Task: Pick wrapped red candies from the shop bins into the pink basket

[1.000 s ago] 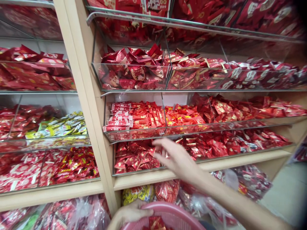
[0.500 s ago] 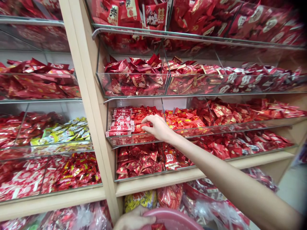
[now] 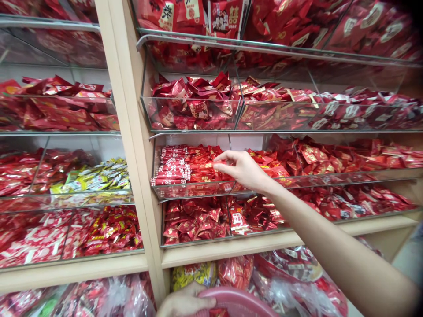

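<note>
My right hand (image 3: pixel 244 171) reaches over the front of a clear shelf bin. Its thumb and index finger are pinched together on what looks like a small red candy packet (image 3: pixel 218 163), mostly hidden by the fingertips. Red packets with gold print (image 3: pixel 201 168) lie just left of the fingers, beside packets with white checked ends (image 3: pixel 173 165). At the bottom edge, my left hand (image 3: pixel 187 301) grips the rim of a pink plastic basin (image 3: pixel 243 297). A red packet (image 3: pixel 218 312) shows inside the basin, whose lower part is out of view.
Clear bins of red wrapped sweets line the shelves above, below and to the right. A wooden upright (image 3: pixel 130 123) divides them from the left bins, where yellow packets (image 3: pixel 95 178) lie. Under the wooden ledge (image 3: pixel 231 250) are bulging plastic bags (image 3: pixel 236 270).
My right hand has shifted slightly right along the bin, and its thumb and index finger have come together. The view has swung a little left. My left hand still holds the basin.
</note>
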Demonstrator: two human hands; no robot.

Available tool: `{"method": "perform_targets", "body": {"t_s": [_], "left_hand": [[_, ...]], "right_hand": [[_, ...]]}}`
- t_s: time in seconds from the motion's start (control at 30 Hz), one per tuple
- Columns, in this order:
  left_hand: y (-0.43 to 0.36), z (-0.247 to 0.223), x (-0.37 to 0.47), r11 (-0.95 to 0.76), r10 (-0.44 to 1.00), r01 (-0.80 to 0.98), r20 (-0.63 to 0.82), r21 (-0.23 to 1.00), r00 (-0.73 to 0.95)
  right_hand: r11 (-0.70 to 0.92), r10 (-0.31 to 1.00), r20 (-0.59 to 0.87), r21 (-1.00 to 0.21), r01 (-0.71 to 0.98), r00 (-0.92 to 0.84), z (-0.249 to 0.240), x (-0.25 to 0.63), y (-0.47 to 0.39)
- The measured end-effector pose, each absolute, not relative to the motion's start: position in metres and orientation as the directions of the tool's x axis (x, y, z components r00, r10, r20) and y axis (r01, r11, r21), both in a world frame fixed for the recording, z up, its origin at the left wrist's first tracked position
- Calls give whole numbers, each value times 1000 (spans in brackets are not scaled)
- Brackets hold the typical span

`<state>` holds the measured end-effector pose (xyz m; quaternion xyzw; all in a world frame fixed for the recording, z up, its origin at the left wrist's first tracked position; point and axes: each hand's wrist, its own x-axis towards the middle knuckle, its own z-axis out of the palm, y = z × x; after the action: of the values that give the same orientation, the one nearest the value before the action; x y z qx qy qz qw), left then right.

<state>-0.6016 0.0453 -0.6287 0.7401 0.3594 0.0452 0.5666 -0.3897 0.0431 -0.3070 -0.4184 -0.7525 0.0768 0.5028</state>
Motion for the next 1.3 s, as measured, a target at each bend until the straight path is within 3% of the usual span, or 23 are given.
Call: {"method": "perform_targets", "body": {"t_s": [0.07, 0.13, 0.2, 0.3, 0.47, 1.3], "left_hand": [[44, -626, -600, -121, 610, 482, -319, 868, 726], [43, -624, -599, -135, 619, 477, -302, 869, 725], [43, -624, -599, -147, 618, 472, -292, 869, 730], [44, -626, -600, -150, 614, 475, -295, 867, 733], [47, -632, -603, -130, 600, 465, -304, 876, 740], [43, -622, -600, -145, 599, 476, -306, 867, 740]], "right_hand": [[604, 782, 621, -734, 311, -54, -311, -389, 35], [470, 882, 469, -883, 4, -36, -318, -390, 28], [286, 947, 310, -932, -223, -84, -326, -394, 22], [78, 979, 141, -924, -374, -145, -335, -401, 14], [-70, 975, 31, -899, -431, -222, -341, -409, 8], [-107, 971, 13, -869, -484, -239, -352, -412, 9]]}}
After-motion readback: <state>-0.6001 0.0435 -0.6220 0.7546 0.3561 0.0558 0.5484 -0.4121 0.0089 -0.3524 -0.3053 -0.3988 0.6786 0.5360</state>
